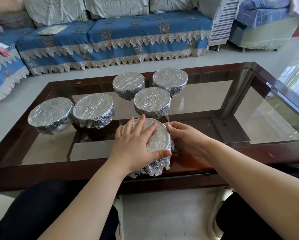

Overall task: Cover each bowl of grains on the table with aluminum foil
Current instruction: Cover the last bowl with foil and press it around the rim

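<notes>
Several foil-covered bowls stand on the glass-topped table [214,108]. The nearest bowl [158,139], close to the front edge, is wrapped in crinkled aluminum foil that hangs ragged below its rim. My left hand [136,144] lies flat on its foil top with fingers spread and the thumb along the near rim. My right hand [185,137] cups the bowl's right side, fingers curled against the foil at the rim. Other covered bowls stand at the left [49,114], left of centre [94,110], centre [152,102] and back [128,84], [170,80].
The table has a dark wooden frame [23,177] and a lower shelf seen through the glass. A blue-covered sofa [119,40] runs behind it, with another seat [259,32] at the back right. My knees in dark trousers [41,208] are under the front edge.
</notes>
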### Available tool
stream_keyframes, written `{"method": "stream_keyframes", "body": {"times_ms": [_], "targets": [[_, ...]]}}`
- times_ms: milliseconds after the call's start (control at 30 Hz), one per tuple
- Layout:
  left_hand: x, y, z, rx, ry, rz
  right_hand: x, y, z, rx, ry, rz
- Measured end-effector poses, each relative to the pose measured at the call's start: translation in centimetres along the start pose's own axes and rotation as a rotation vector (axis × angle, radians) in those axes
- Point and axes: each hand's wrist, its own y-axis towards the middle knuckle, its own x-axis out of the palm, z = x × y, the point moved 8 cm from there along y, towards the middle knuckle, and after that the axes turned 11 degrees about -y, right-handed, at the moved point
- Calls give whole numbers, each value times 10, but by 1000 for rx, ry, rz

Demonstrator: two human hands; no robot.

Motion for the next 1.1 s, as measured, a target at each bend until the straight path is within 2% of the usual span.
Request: {"method": "stream_keyframes", "body": {"times_ms": [233, 467, 933, 1100], "targets": [[0, 2, 1, 1, 12, 15, 2, 1, 10, 1, 117, 124], [0, 3, 2, 0, 5, 6, -2, 2, 9, -10, 14, 357], [-1, 3, 3, -3, 11, 8, 4, 18, -1, 19, 38, 301], [0, 4, 3, -13, 9, 10, -2, 14, -3, 24, -125, 390]]}}
